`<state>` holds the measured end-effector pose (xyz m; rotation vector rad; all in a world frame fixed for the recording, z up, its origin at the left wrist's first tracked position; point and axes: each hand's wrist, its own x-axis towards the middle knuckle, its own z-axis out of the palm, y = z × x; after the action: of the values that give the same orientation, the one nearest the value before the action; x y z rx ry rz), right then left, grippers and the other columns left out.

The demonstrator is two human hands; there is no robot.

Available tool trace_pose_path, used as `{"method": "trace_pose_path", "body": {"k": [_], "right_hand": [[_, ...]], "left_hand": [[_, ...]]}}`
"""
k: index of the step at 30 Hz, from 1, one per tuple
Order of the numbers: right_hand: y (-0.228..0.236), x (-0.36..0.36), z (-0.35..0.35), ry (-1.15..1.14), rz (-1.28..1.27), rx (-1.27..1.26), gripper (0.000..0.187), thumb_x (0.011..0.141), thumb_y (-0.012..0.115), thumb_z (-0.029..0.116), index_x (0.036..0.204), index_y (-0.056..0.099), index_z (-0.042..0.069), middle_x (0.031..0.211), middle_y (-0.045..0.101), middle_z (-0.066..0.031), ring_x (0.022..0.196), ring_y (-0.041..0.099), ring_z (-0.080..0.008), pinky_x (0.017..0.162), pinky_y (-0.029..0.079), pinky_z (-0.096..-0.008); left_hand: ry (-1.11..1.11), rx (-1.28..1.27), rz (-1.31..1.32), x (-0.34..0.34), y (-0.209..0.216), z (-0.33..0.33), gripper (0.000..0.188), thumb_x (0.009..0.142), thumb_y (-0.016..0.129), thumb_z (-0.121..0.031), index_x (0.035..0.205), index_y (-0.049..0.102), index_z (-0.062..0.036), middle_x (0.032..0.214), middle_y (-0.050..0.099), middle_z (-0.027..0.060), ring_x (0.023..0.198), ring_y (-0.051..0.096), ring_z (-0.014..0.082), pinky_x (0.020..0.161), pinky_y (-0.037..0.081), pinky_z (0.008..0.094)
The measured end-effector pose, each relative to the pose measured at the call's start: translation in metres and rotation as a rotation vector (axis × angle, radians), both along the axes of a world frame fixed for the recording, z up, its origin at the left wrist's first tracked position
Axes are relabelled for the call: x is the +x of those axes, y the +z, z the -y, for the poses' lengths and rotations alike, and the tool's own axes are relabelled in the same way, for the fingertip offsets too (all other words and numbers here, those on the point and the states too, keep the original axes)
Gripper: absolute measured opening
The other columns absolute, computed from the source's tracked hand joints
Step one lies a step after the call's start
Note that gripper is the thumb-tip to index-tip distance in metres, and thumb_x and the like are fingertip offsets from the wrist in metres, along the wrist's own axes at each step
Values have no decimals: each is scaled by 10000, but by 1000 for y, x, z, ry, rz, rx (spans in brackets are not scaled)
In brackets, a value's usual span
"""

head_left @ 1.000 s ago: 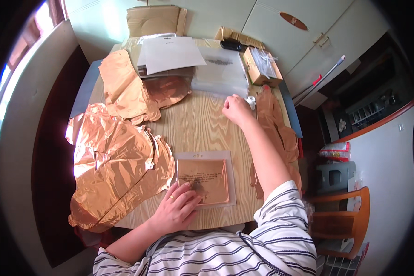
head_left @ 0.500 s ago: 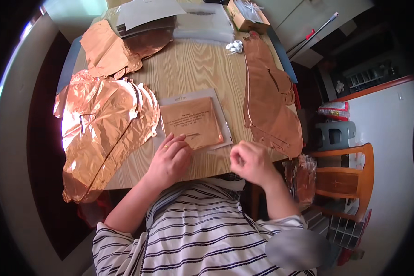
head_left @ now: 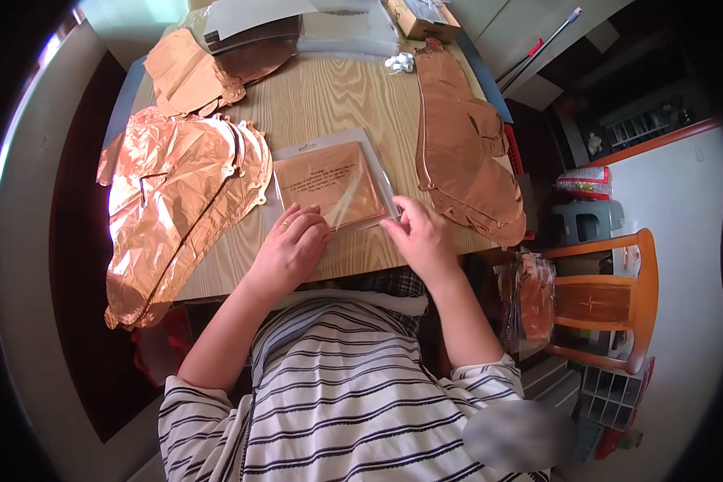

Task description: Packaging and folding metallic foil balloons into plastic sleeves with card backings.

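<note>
A flat copper-coloured packet point(head_left: 325, 189) in a clear bag point(head_left: 378, 167) is touched by both hands.
The packet is set near the front edge of the wood-grain surface point(head_left: 337, 88), between two big foil shapes. The right hand point(head_left: 424, 241), which was held just off the bag, has been brought to its near right corner, so the packet is probably steadied better. The left hand point(head_left: 293, 245) is rested on the packet's near left part, its fingers bent and close together; the right thumb and finger are bent at the corner. Whether plastic is pinched by either cannot be told. The packet is four-sided and smooth; the left foil shape point(head_left: 177, 209) is shiny and crinkled, the right foil shape point(head_left: 462, 136) duller and flatter.
</note>
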<state>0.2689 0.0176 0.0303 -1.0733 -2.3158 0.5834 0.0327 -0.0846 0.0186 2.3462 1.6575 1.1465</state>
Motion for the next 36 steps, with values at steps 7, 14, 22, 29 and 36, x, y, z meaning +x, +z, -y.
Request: {"method": "trace_pose_path", "body": {"k": [7, 14, 22, 29, 36], "right_hand": [[15, 21, -26, 253, 102, -15, 380, 805, 822, 201, 1117, 670, 46, 961, 608, -88, 862, 642, -298, 770, 533, -398], [2, 17, -30, 265, 20, 205, 252, 763, 854, 177, 913, 683, 68, 865, 613, -58, 801, 636, -258, 708, 524, -366], [16, 41, 1, 286, 83, 168, 238, 754, 823, 112, 929, 663, 83, 960, 585, -50, 877, 607, -275, 796, 495, -399], [16, 54, 14, 266, 72, 86, 231, 767, 813, 109, 931, 654, 74, 950, 572, -56, 880, 597, -279, 803, 480, -406], [26, 51, 14, 333, 174, 89, 214, 764, 801, 62, 858, 608, 65, 906, 571, -78, 853, 592, -297, 790, 487, -397]], "left_hand": [[-40, -28, 12, -2, -3, 0, 166, 858, 733, -26, 1001, 648, -24, 1045, 674, 102, 1118, 665, 306, 1053, 504, 474], [-83, -68, -11, -12, 0, -2, 184, 842, 742, -51, 1004, 655, -43, 1060, 668, 98, 1145, 651, 318, 1059, 488, 496], [-249, -143, -30, 12, 26, -16, 333, 852, 718, -102, 1181, 678, -65, 1277, 619, 137, 1317, 532, 373, 1146, 368, 552], [-348, -240, 8, 25, 12, -13, 386, 868, 706, -93, 1249, 664, -53, 1347, 588, 150, 1362, 492, 388, 1175, 326, 569], [-362, -228, 10, 26, 12, -8, 349, 861, 700, -98, 1203, 679, -31, 1317, 599, 152, 1357, 500, 380, 1170, 340, 562]]}}
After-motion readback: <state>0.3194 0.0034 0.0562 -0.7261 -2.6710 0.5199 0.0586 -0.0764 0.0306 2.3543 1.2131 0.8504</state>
